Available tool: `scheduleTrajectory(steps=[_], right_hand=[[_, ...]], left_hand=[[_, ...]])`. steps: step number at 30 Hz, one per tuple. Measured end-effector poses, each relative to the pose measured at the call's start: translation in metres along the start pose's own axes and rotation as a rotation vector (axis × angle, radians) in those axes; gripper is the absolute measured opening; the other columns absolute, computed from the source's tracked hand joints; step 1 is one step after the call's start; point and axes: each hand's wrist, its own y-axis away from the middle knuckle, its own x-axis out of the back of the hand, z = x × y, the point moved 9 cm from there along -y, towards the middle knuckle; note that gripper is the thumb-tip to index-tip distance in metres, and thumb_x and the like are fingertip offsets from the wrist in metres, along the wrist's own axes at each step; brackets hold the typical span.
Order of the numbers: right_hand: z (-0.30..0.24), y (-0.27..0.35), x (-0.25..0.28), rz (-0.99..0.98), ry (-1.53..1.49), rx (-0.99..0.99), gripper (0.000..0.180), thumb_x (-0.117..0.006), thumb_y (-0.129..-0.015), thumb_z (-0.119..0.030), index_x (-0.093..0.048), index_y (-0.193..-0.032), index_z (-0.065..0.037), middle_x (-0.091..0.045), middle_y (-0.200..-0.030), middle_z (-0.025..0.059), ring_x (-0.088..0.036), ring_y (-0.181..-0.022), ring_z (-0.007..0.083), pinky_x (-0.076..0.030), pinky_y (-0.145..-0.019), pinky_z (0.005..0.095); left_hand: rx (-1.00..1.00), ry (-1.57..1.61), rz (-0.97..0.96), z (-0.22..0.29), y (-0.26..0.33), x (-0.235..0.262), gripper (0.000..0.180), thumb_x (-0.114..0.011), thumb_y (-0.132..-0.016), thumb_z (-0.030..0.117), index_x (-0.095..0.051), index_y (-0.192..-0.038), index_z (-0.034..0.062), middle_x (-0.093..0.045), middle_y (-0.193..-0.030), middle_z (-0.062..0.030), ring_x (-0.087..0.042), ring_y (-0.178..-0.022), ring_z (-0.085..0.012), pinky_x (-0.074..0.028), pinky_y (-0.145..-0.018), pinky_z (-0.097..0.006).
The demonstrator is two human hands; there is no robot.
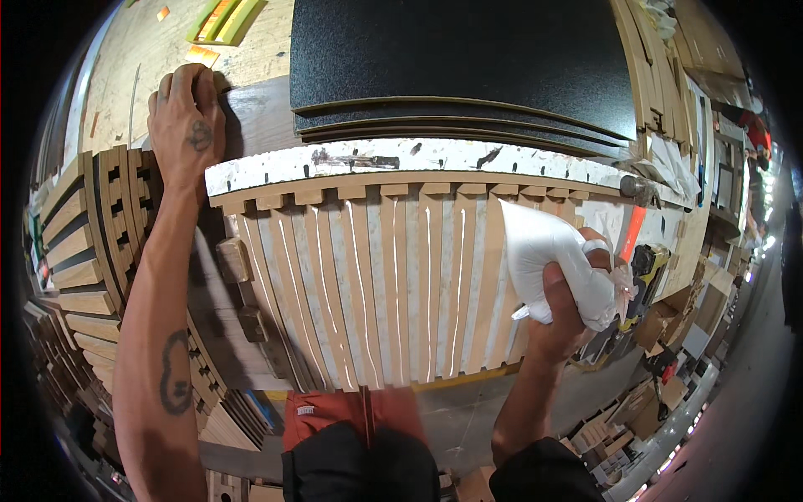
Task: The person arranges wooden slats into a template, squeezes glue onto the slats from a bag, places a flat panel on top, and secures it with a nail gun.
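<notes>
My right hand (565, 314) is wrapped round a white plastic squeeze bag (544, 243), whose pointed tip reaches the far end of the slats at the right. Beneath it lies a row of tan wooden slats (401, 284) with gaps between. Thin white glue beads (429, 284) run lengthwise along several slats; those nearest the bag at the right show none. A white, dark-smeared bar (418, 159) crosses their far ends. My left hand (186, 121) rests on the bench beyond the bar's left end. Its fingers are curled, and whatever they may hold is hidden.
Dark panels (460, 58) are stacked behind the bar. Notched wooden frames (75, 243) stand at the left. A hammer with an orange handle (633, 230) lies right of the bag, near a yellow-and-black tool (648, 263). Wooden blocks (234, 259) flank the slats' left side.
</notes>
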Motion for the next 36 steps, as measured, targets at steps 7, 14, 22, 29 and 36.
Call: scheduleTrajectory(steps=[7, 14, 22, 29, 36], right_hand=[[-0.003, 0.002, -0.005, -0.067, -0.007, -0.018, 0.039, -0.065, -0.07, 0.001, -0.049, -0.105, -0.001, -0.054, -0.107, 0.0121, -0.054, -0.101, 0.02, -0.047, -0.092, 0.0355], [-0.019, 0.012, 0.002, -0.099, 0.337, 0.069, 0.03, -0.075, -0.057, -0.013, -0.058, -0.081, -0.005, -0.059, -0.093, 0.0113, -0.054, -0.087, 0.0259, -0.041, -0.076, 0.0412], [-0.015, 0.051, 0.031, -0.133, 0.355, 0.121, 0.039, -0.067, -0.06, -0.005, -0.053, -0.097, -0.004, -0.05, -0.097, 0.0075, -0.051, -0.098, 0.0254, -0.04, -0.098, 0.0453], [-0.01, 0.087, 0.05, -0.18, 0.201, 0.089, 0.042, -0.07, -0.062, -0.012, -0.051, -0.099, -0.008, -0.047, -0.094, 0.0051, -0.048, -0.103, 0.0279, -0.036, -0.1, 0.0512], [-0.006, 0.123, 0.078, -0.085, 0.131, 0.079, 0.043, -0.076, -0.066, -0.022, -0.047, -0.095, -0.01, -0.059, -0.093, 0.0158, -0.055, -0.085, 0.0244, -0.046, -0.081, 0.0372]], left_hand=[[0.021, 0.002, -0.006, -0.002, -0.003, 0.001, 0.023, -0.055, -0.1, 0.027, -0.06, -0.112, 0.0075, -0.064, -0.105, -0.0149, -0.057, -0.1, -0.0373, -0.045, -0.089, -0.046], [-0.003, -0.025, 0.017, -0.001, 0.0, 0.0, 0.025, -0.054, -0.1, 0.029, -0.061, -0.113, 0.0081, -0.064, -0.106, -0.0148, -0.058, -0.1, -0.0373, -0.045, -0.087, -0.047], [-0.042, -0.016, 0.029, -0.016, -0.005, -0.015, 0.028, -0.054, -0.099, 0.033, -0.062, -0.114, 0.0105, -0.066, -0.11, -0.0163, -0.059, -0.101, -0.0413, -0.046, -0.086, -0.049], [-0.084, -0.017, -0.019, -0.04, -0.011, -0.031, 0.037, -0.065, -0.09, 0.029, -0.058, -0.123, 0.0135, -0.065, -0.118, -0.0158, -0.059, -0.108, -0.0425, -0.047, -0.089, -0.051], [-0.061, -0.085, -0.052, -0.058, -0.025, -0.044, 0.045, -0.066, -0.087, 0.03, -0.056, -0.128, 0.0142, -0.064, -0.121, -0.0174, -0.058, -0.113, -0.0401, -0.046, -0.093, -0.048]])
